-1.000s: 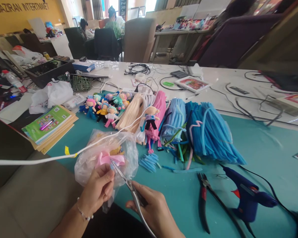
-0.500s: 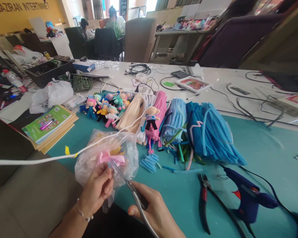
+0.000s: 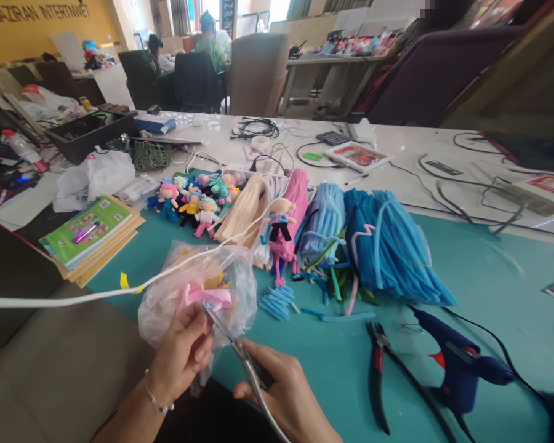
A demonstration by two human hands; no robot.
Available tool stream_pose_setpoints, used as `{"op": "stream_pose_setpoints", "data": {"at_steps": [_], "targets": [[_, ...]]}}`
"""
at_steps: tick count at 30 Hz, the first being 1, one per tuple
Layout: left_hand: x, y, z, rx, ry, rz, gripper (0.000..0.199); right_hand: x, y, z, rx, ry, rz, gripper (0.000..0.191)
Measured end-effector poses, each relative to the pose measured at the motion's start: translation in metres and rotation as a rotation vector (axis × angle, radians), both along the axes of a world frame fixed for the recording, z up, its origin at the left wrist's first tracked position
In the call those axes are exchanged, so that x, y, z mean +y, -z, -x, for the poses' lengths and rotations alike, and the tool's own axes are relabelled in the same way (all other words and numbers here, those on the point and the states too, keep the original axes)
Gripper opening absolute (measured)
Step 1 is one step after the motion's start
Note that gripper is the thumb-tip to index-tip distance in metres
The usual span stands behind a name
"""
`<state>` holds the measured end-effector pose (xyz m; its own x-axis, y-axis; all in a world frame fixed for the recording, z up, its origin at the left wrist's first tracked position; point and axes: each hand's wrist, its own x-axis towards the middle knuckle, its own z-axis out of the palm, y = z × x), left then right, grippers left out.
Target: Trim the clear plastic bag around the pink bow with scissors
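My left hand (image 3: 184, 341) is closed in a pinch on a small bluish piece (image 3: 203, 306), mostly hidden by the fingertips. My right hand (image 3: 284, 384) is wrapped around a silver hand tool with narrow toothed jaws (image 3: 221, 326). The tool's tip meets the piece at my left fingertips. Behind the hands lies a clear plastic bag (image 3: 159, 292) with pink ribbon (image 3: 196, 294) on it. Short light-blue pipe-cleaner lengths (image 3: 277, 303) are piled to the right of the bag. A small doll (image 3: 281, 220) rests against pink pipe cleaners (image 3: 298, 184).
Several small dolls (image 3: 205, 215) sit behind the bag. Blue pipe-cleaner bundles (image 3: 388, 246) lie at centre right. Pliers (image 3: 377, 369) and a blue glue gun (image 3: 461, 363) occupy the right side. A white cable (image 3: 87, 299) crosses the left. Notebooks (image 3: 83, 237) are stacked beyond it.
The tool and my right hand have shifted slightly left, with the tool's tip against my left fingertips. My left hand keeps its pinch almost in place. The camera view has turned very slightly.
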<state>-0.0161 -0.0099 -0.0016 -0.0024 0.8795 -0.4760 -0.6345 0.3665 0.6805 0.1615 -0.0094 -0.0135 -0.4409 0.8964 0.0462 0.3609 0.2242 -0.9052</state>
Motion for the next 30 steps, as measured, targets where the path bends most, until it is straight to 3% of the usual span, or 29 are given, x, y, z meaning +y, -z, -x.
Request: {"op": "stream_pose_setpoints", "data": {"at_steps": [10,20,30], "targets": [[-0.0015,0.0017,-0.0010,-0.014,0.022,-0.028,0.043,-0.0028,0.0022,-0.0006,-0.011,0.055,-0.114,0.065],[-0.0008,0.0029,-0.0009,0.094,-0.032,-0.033,0.044,-0.0016,0.0031,-0.0016,-0.028,0.041,-0.128,0.069],[0.0011,0.0024,-0.0006,0.021,-0.004,-0.008,0.044,-0.0012,-0.0040,-0.0063,-0.081,0.000,-0.103,0.072]]}}
